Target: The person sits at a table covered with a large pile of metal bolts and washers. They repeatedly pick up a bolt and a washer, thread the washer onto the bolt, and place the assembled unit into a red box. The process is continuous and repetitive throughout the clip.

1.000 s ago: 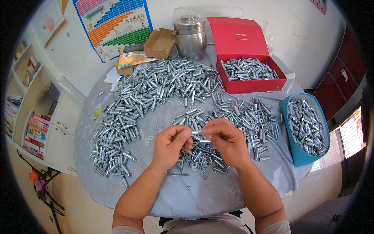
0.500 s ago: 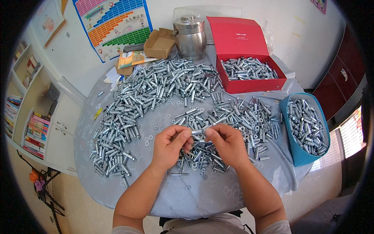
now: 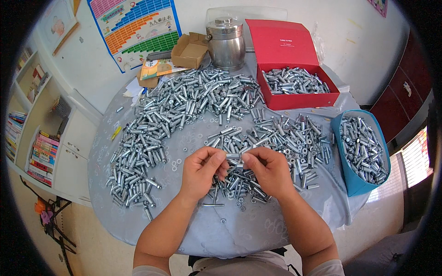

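Over the near middle of the table, my left hand pinches one end of a silvery expansion bolt between thumb and curled fingers. My right hand has its thumb and forefinger closed at the bolt's other end. The bolt lies roughly level between the hands; its ends are covered by my fingertips, so I cannot tell whether a nut or washer is there. Below and behind my hands spreads a heap of loose sleeves, bolts, nuts and washers. A larger heap of expansion bolts curves along the far and left side.
An open red box filled with metal pieces stands at the far right. Nearer, a teal bin holds more. A steel pot, a cardboard box and booklets stand at the back. A yellow tool lies left.
My right fingertips have shifted slightly at the bolt's end. My left hand keeps its pinch in almost the same place.
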Motion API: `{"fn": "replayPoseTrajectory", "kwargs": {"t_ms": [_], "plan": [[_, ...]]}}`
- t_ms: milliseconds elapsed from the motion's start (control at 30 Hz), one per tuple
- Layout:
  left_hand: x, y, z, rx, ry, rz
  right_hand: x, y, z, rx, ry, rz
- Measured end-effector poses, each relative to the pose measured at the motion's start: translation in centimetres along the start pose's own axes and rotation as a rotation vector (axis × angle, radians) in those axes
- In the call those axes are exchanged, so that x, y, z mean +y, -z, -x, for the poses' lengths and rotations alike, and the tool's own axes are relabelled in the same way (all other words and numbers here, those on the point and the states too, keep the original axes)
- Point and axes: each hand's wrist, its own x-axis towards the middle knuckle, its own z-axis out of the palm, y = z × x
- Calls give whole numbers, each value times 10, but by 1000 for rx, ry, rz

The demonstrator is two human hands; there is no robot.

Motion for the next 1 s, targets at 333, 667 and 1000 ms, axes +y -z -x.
{"fn": "replayPoseTrajectory", "kwargs": {"t_ms": [333, 667, 1000], "plan": [[-1, -2, 1, 11, -13, -18, -4, 1, -2, -5, 84, 17], [-2, -1, -1, 28, -7, -18, -9, -2, 0, -17, -36, -92], [1, -4, 0, 54, 35, 21, -10, -1, 0, -48, -104, -39]]}}
